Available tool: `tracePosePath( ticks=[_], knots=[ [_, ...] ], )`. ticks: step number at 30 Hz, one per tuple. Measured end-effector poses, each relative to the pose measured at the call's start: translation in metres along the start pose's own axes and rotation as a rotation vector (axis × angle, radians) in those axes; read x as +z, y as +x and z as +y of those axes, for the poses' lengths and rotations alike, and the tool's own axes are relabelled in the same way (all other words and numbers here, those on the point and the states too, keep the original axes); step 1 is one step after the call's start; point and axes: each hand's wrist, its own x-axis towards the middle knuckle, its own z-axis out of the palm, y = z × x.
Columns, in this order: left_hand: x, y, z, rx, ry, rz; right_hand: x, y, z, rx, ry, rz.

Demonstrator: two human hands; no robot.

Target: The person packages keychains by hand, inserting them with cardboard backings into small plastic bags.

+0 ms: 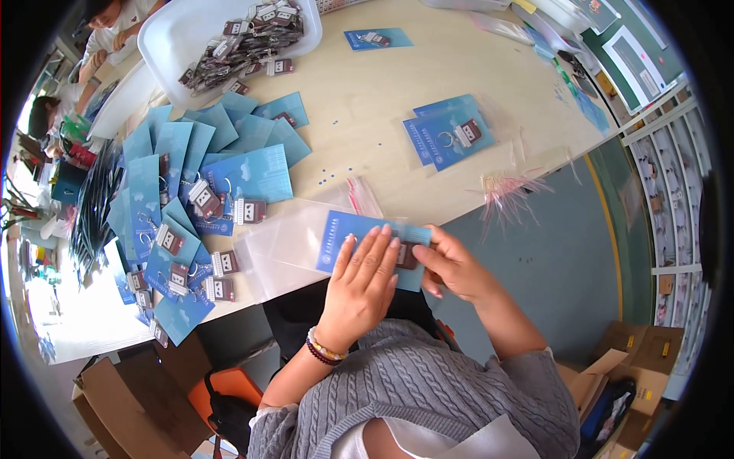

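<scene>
My left hand (361,277) lies flat, fingers spread, on a blue card (342,236) that sits partly inside a clear plastic bag (287,249) at the near table edge. My right hand (451,264) pinches the card's right end, where a dark brown keychain charm (406,256) is fastened. The bag's mouth points right, toward my hands.
A fanned pile of blue cards with keychains (183,206) covers the left of the table. A white tray (164,30) holds loose keychains at the back. Finished bagged cards (447,134) and clear bags (508,187) lie to the right. Cardboard boxes (634,359) stand on the floor.
</scene>
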Motion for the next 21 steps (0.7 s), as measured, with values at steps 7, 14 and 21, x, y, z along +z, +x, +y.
tracePosePath(
  ticks=[7, 14, 21],
  knots=[
    [0.009, 0.021, 0.025, 0.187, -0.063, 0.006, -0.015, 0.023, 0.018, -0.016, 0.264, -0.050],
    [0.000, 0.030, 0.023, 0.248, 0.072, 0.041, -0.068, 0.046, -0.052, -0.148, 0.116, -0.087],
    [-0.022, 0.011, -0.014, -0.098, 0.192, -0.096, -0.201, 0.106, -0.178, -0.320, -1.238, 0.574]
  ],
)
